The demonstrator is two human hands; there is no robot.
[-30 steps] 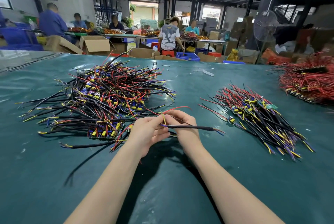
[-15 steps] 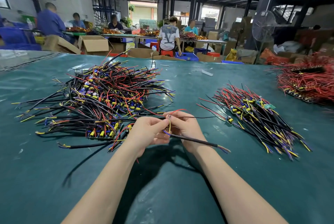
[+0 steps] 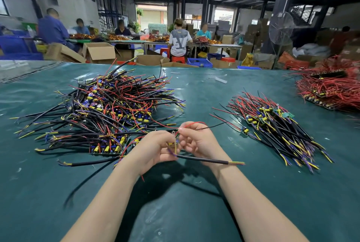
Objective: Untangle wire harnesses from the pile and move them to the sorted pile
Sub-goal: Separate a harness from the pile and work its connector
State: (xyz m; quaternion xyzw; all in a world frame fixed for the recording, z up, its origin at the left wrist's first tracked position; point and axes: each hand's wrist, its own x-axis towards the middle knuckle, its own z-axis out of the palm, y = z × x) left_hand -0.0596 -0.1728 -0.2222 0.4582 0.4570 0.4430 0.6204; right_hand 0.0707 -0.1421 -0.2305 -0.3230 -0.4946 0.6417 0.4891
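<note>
A big tangled pile of wire harnesses point(image 3: 109, 109), black, red and yellow, lies at the left of the green table point(image 3: 194, 193). The sorted pile point(image 3: 272, 124) lies in rows at the right. Between them, near the table's middle, my left hand point(image 3: 153, 150) and my right hand point(image 3: 200, 142) hold one harness point(image 3: 204, 160) together. My left hand grips its small board end. My right hand pinches its thin red and black leads, which arch up and to the right. Its thick black cable sticks out to the right under my right wrist.
A heap of red wires point(image 3: 331, 89) lies at the table's far right. A small white strip point(image 3: 221, 79) lies near the far edge. Beyond the table are cardboard boxes point(image 3: 99, 51), blue crates, a standing fan point(image 3: 280, 27) and several seated people at other tables.
Both hands have turned the harness: its thick cable has swung lower and now points right below my right wrist, and the red and black leads have come up above my fingers.
</note>
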